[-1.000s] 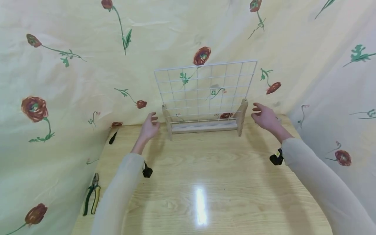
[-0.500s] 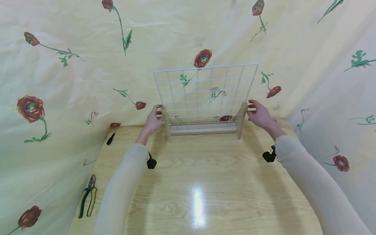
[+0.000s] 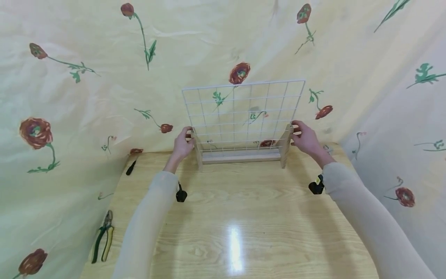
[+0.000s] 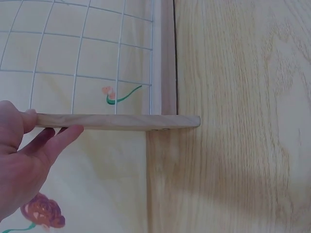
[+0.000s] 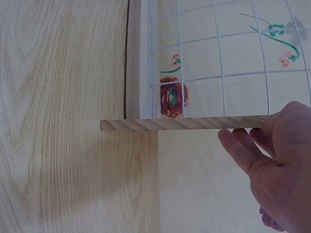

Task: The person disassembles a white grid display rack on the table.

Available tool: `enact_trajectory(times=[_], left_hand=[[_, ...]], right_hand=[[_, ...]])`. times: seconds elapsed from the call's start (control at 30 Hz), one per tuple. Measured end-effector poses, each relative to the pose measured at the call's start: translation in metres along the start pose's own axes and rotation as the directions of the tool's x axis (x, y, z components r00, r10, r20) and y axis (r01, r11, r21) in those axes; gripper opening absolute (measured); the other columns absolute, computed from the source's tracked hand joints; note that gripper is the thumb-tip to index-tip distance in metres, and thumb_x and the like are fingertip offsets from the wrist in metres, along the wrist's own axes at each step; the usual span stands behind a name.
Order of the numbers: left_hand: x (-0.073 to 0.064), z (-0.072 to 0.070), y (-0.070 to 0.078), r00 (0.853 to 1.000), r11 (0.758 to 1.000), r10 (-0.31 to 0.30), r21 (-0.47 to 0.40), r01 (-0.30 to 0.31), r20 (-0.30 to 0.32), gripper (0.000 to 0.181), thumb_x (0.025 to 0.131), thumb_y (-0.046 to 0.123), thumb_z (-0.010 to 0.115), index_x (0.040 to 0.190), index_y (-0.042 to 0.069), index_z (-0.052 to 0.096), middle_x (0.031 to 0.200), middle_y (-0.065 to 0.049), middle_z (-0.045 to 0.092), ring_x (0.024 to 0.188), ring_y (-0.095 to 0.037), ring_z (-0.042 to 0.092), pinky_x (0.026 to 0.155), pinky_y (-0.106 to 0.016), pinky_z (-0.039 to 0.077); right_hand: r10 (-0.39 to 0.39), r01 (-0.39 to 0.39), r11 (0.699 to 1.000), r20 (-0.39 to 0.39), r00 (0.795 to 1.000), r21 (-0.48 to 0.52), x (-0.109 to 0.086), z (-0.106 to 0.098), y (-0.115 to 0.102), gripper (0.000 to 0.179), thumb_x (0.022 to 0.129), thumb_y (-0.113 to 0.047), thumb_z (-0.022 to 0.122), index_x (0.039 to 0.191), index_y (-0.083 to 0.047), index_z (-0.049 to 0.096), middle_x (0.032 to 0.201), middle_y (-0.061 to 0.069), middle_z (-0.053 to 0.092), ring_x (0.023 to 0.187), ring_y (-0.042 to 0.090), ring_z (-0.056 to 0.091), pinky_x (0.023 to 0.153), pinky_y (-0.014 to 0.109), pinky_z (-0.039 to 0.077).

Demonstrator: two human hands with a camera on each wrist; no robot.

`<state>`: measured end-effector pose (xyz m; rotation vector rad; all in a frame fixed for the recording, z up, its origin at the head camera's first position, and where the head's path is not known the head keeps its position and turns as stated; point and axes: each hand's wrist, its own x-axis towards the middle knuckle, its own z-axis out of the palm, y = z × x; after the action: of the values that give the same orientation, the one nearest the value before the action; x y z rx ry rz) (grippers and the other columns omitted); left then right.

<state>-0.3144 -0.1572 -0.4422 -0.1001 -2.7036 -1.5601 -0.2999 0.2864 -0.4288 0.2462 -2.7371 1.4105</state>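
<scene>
A white wire grid rack [image 3: 244,85] stands upright at the back of the table, leaning slightly. Wooden side pieces flank it, joined low down by a wooden crossbar [image 3: 241,158]. My left hand [image 3: 182,145] grips the upper part of the left side piece [image 4: 121,121], thumb on the grid side and fingers on the outer face. At the other end, my right hand [image 3: 306,139] pinches the upper part of the right side piece [image 5: 170,124] in the same way. Both thumb tips are partly hidden behind the wood in the wrist views.
Pliers [image 3: 104,236] with dark and yellow handles lie at the table's left edge. Farther back is a black-handled screwdriver [image 3: 131,167]. Flowered cloth [image 3: 69,97] hangs behind and on both sides of the table [image 3: 244,205]. A small pale object [image 3: 327,148] sits behind the right wrist.
Both hands have moved inward from beside the rack and now hold its wooden side pieces. The rack itself seems to stand in the same place; the head view has shifted slightly.
</scene>
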Motion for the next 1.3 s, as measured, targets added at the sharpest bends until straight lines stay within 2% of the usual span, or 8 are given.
enact_trajectory(times=[0.07,0.13,0.3,0.47,0.77,1.03,1.13,1.3], left_hand=[[0.000,0.001,-0.001,1.000,1.000,0.003,0.017,-0.003,-0.014,0.047,0.099,-0.005,0.053,0.143,0.007,0.045,0.123,-0.026,0.059,0.106,-0.041,0.064,0.079,-0.041,0.061],[-0.001,0.001,0.000,1.000,0.999,0.007,0.034,-0.007,-0.024,0.047,0.099,-0.005,0.052,0.143,0.007,0.045,0.122,-0.026,0.059,0.106,-0.041,0.064,0.079,-0.042,0.060],[-0.002,0.003,0.001,0.999,0.998,0.019,0.065,-0.018,-0.028,0.047,0.098,-0.005,0.052,0.143,0.007,0.045,0.122,-0.026,0.060,0.105,-0.041,0.064,0.078,-0.041,0.059],[-0.004,0.002,0.000,0.999,0.997,0.028,0.075,-0.025,-0.032,0.047,0.097,-0.006,0.052,0.142,0.007,0.046,0.119,-0.025,0.061,0.102,-0.039,0.065,0.075,-0.039,0.058],[-0.006,0.002,-0.002,0.999,0.996,0.038,0.080,-0.035,-0.038,0.048,0.096,-0.006,0.052,0.141,0.007,0.046,0.118,-0.025,0.061,0.102,-0.040,0.066,0.078,-0.043,0.060],[-0.013,0.003,-0.004,0.998,0.995,0.054,0.088,-0.050,-0.037,0.047,0.095,-0.008,0.052,0.140,0.005,0.045,0.118,-0.026,0.061,0.101,-0.041,0.066,0.079,-0.045,0.060],[-0.014,0.003,-0.004,0.997,0.995,0.062,0.081,-0.059,-0.035,0.046,0.095,-0.008,0.052,0.139,0.006,0.045,0.117,-0.026,0.061,0.099,-0.041,0.066,0.077,-0.044,0.060],[-0.016,0.000,-0.003,0.999,0.997,0.045,0.061,-0.044,-0.021,0.045,0.097,-0.007,0.051,0.140,0.005,0.044,0.118,-0.026,0.059,0.100,-0.042,0.065,0.074,-0.042,0.061]], right_hand=[[-0.005,0.005,1.000,-0.017,1.000,-0.009,0.001,0.001,0.000,0.048,0.097,0.010,0.050,0.142,0.010,0.037,0.125,0.042,0.052,0.106,0.055,0.060,0.064,0.016,0.058],[-0.010,0.010,1.000,-0.027,1.000,-0.012,0.001,0.003,0.000,0.046,0.097,0.010,0.049,0.141,0.011,0.037,0.124,0.042,0.052,0.105,0.055,0.060,0.070,0.025,0.062],[-0.005,0.005,1.000,-0.031,1.000,-0.002,0.001,0.003,0.003,0.043,0.098,0.010,0.047,0.140,0.010,0.037,0.125,0.042,0.051,0.107,0.055,0.059,0.080,0.045,0.060],[-0.009,0.009,1.000,-0.017,1.000,-0.016,0.002,0.004,0.007,0.042,0.099,0.008,0.047,0.139,0.009,0.037,0.125,0.041,0.051,0.107,0.055,0.059,0.077,0.039,0.062],[-0.011,0.011,1.000,-0.005,1.000,-0.013,0.000,0.004,0.003,0.044,0.099,0.009,0.046,0.141,0.009,0.035,0.127,0.042,0.049,0.108,0.056,0.058,0.083,0.052,0.058],[-0.026,0.025,1.000,-0.010,1.000,-0.017,-0.002,0.005,0.006,0.043,0.098,0.010,0.046,0.140,0.009,0.035,0.125,0.042,0.050,0.107,0.055,0.059,0.076,0.039,0.062],[-0.025,0.025,1.000,-0.011,1.000,-0.013,-0.003,0.005,0.005,0.043,0.098,0.009,0.046,0.140,0.008,0.035,0.124,0.041,0.051,0.107,0.055,0.059,0.076,0.038,0.062],[-0.018,0.018,1.000,-0.001,1.000,-0.010,-0.002,0.006,0.003,0.044,0.099,0.008,0.046,0.142,0.008,0.035,0.126,0.041,0.050,0.108,0.054,0.058,0.074,0.032,0.062]])
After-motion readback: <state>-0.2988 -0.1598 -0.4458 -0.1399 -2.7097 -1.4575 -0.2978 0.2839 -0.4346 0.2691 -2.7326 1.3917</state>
